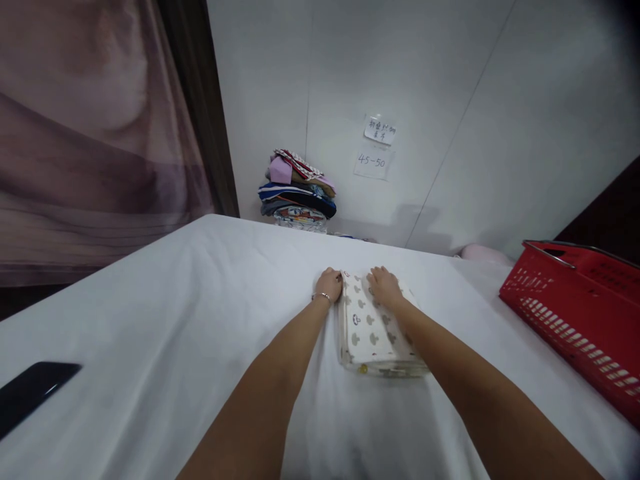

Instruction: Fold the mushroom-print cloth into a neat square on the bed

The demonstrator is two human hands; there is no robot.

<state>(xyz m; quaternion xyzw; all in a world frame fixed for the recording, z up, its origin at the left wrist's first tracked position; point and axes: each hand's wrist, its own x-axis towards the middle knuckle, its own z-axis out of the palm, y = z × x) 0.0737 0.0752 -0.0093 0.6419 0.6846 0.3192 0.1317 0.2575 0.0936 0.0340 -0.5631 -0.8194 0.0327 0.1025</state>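
Observation:
A folded white cloth (373, 327) with a grey-green mushroom-like print lies in several layers on the white-covered table, right of the middle. At its far left corner, my left hand (329, 285), with a thin bracelet at the wrist, has its fingers curled against the edge and seems to pinch it. My right hand (385, 287) rests on the far part of the cloth's top, fingers stretched out and palm down. My right forearm hides some of the cloth's right side.
On the right stands a red plastic basket (580, 313) with a metal handle. A stack of folded clothes (299, 190) is beyond the table's far edge (280, 227), against the wall. A dark flat object (37, 390) lies at the left, near a pinkish curtain (100, 133).

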